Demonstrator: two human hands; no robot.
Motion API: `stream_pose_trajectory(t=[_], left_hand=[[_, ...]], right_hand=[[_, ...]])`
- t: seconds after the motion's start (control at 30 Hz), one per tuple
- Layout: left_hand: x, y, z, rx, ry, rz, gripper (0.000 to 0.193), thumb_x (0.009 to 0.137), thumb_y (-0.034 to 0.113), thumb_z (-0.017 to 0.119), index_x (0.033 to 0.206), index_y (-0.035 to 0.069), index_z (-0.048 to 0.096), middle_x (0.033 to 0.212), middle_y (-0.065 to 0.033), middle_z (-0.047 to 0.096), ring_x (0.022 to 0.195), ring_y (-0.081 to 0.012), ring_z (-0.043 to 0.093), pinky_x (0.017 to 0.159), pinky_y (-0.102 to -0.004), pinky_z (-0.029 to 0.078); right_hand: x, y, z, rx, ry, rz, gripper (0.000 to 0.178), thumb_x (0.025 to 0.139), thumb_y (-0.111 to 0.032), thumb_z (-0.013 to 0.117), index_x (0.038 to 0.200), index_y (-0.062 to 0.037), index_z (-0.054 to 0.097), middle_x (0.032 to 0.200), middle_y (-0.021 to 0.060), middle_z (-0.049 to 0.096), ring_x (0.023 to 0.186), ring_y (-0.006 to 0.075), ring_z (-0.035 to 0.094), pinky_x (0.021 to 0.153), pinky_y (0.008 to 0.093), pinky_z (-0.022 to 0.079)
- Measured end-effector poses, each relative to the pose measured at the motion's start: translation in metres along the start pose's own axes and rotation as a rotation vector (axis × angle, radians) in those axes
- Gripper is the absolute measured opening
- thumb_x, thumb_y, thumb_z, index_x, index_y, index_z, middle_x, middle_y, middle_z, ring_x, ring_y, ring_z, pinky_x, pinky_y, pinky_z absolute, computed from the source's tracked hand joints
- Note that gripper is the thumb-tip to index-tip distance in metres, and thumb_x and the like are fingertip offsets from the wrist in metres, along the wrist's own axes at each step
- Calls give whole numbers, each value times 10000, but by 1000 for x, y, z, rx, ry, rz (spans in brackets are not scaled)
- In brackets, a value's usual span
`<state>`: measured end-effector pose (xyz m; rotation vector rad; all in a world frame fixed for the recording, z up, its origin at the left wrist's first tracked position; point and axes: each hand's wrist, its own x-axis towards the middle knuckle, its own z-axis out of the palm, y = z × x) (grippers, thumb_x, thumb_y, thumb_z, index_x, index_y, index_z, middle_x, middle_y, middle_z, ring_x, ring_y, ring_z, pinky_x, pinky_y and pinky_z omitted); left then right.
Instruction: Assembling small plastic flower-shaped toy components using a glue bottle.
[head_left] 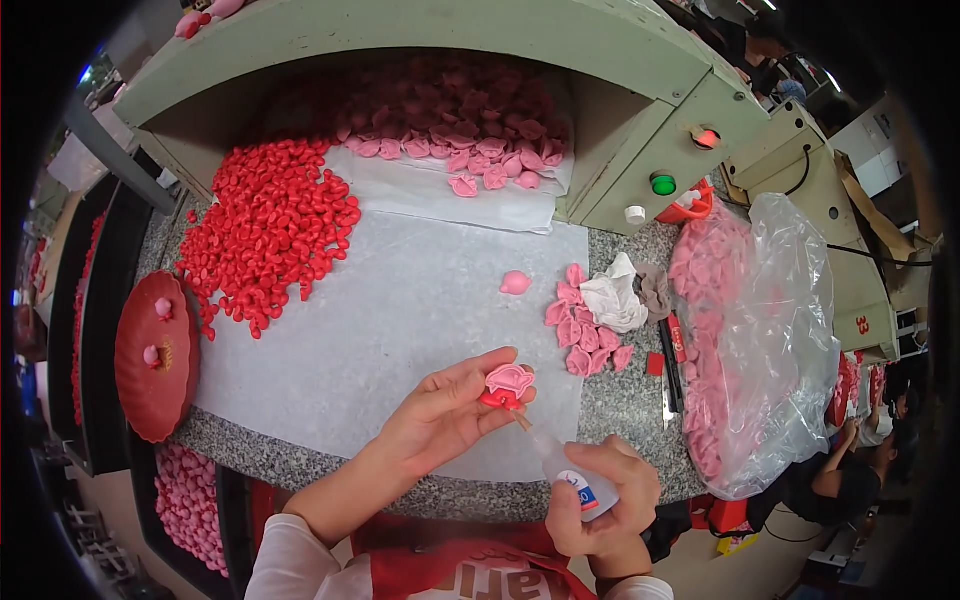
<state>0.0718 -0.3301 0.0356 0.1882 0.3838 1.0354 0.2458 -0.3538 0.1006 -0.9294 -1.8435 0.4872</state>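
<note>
My left hand (440, 415) pinches a small pink shell-like piece (510, 378) together with a red piece (500, 399) just below it. In my right hand (612, 495) is a translucent squeeze bottle (560, 462), gripped around its body. Its thin nozzle (522, 421) points up and left, with the tip at or very near the red piece. One loose pink piece (515, 282) lies on the white sheet (400, 290) beyond my hands. To its right is a small pile of pink pieces (585, 330).
A heap of red pieces (270, 225) spreads at the left, near a red scalloped plate (157, 360). More pink pieces (470, 120) lie under a green metal housing (400, 30). At the right are crumpled tissue (614, 294), a dark pen (671, 370) and a clear bag of pink pieces (710, 350).
</note>
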Motion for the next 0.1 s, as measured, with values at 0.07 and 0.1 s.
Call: stream_pose_trajectory(t=[0.07,0.1], left_hand=[[-1,0,0,-17,-10,-6,497,822,213,564,1238,10,382,1177,-164,487,1055,-281,513,899,-374,427],[-1,0,-1,-16,-9,-7,497,822,213,564,1238,10,382,1177,-164,487,1055,-281,513,899,-374,427]], right_hand=[[1,-1,3,-40,-6,-23,333,584,-18,630,904,25,551,663,79,578,418,155,454,373,241,358],[1,-1,3,-39,-5,-22,333,584,-18,630,904,25,551,663,79,578,418,155,454,373,241,358]])
